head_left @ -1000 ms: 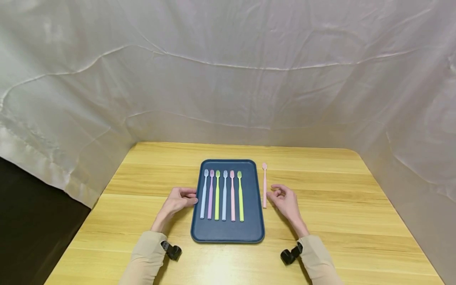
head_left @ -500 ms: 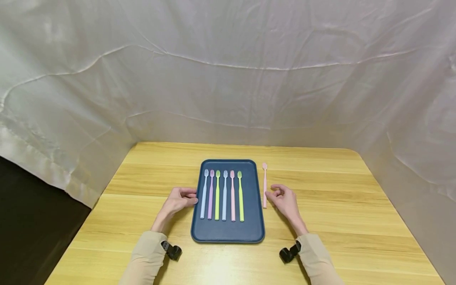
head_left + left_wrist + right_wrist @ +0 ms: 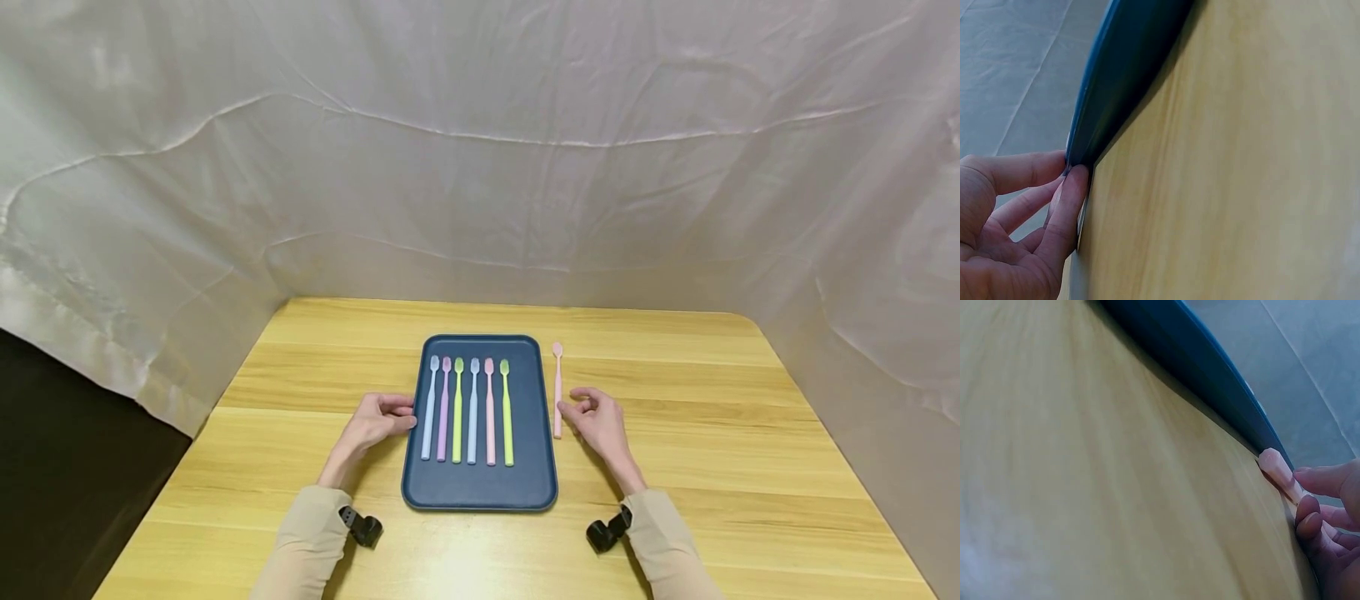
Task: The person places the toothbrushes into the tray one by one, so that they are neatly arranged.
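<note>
On the wooden table lies a dark blue tray (image 3: 480, 492), holding several toothbrushes side by side, heads toward the far end: light blue (image 3: 428, 425), purple (image 3: 442, 425), yellow-green (image 3: 457, 425), then light blue, pink and yellow-green again. My left hand (image 3: 372, 422) holds the tray's left rim; in the left wrist view, thumb and forefinger meet at its edge (image 3: 1088, 119). A pink toothbrush (image 3: 557, 387) lies just right of the tray, parallel to its side. My right hand (image 3: 602, 423) pinches its handle (image 3: 1275, 467) between thumb and forefinger, the other fingers curled beneath.
The wooden table (image 3: 720, 467) stretches out on both sides of the tray. A pale, wrinkled curtain (image 3: 480, 167) surrounds its back and sides. Black wrist cameras (image 3: 362, 528) sit at both sleeve cuffs. A dark area (image 3: 67, 475) shows beyond the table's left edge.
My right hand has shifted slightly left, its thumb and forefinger coming onto the pink toothbrush's handle. The left hand, tray and toothbrushes have stayed put.
</note>
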Demonstrator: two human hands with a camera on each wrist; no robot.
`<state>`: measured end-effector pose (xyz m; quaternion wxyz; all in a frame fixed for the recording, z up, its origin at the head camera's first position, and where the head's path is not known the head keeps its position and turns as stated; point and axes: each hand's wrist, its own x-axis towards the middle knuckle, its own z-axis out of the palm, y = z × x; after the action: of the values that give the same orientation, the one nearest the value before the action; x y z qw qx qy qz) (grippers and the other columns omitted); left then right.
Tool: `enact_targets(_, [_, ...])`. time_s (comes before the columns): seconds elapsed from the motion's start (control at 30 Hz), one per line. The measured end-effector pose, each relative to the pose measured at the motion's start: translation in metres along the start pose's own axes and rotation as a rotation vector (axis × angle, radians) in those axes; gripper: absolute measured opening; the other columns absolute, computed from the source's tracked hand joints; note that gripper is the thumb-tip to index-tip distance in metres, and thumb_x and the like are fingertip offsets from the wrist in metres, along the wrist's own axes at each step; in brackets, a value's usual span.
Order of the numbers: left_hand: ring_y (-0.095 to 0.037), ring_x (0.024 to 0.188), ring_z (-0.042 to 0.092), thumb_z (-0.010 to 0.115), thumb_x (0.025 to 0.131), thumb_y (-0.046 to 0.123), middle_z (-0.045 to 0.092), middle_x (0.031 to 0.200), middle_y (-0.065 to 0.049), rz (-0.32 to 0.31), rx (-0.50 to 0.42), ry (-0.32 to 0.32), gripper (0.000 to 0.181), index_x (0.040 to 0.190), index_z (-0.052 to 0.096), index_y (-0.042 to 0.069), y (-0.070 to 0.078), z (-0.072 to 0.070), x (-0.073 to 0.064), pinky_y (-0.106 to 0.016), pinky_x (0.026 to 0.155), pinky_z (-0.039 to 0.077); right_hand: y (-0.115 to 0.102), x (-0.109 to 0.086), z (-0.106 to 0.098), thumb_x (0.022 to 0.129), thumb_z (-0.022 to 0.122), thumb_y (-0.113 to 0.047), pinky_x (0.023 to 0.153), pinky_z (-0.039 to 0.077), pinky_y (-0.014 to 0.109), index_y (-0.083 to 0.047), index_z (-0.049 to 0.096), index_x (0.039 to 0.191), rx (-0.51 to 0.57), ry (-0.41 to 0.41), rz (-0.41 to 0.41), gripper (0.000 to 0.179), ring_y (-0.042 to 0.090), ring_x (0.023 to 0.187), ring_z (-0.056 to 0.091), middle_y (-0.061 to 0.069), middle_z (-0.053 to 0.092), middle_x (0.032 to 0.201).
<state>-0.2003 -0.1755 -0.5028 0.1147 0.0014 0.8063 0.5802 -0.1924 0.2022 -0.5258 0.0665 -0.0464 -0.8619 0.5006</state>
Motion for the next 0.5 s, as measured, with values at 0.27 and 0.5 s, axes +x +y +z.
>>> enact_targets(0.27, [-0.010,0.083,0.065,0.072,0.084,-0.002,0.071,0.105,-0.029,0.003,0.004,0.003,0.043,0.123,0.062,-0.016,-0.0009,0.0001,0.0002,-0.016,0.071,0.053,-0.0013,-0.0004,0.0002,0.085,0.080,-0.020,0.051,0.045,0.019,0.002,0.070,0.112,0.007,0.004,0.006,0.036,0.002,0.051,0.055,0.012,0.069,0.076])
enact_targets(0.5, [-0.010,0.083,0.065,0.072,0.083,-0.002,0.071,0.105,-0.029,0.007,-0.004,0.001,0.043,0.123,0.062,-0.016,0.0006,0.0004,-0.0013,-0.016,0.071,0.053,-0.0024,0.0010,0.0008,0.084,0.082,-0.020,0.049,0.044,0.020,0.002,0.069,0.113,-0.007,0.007,0.007,0.039,0.003,0.049,0.053,0.012,0.069,0.076])
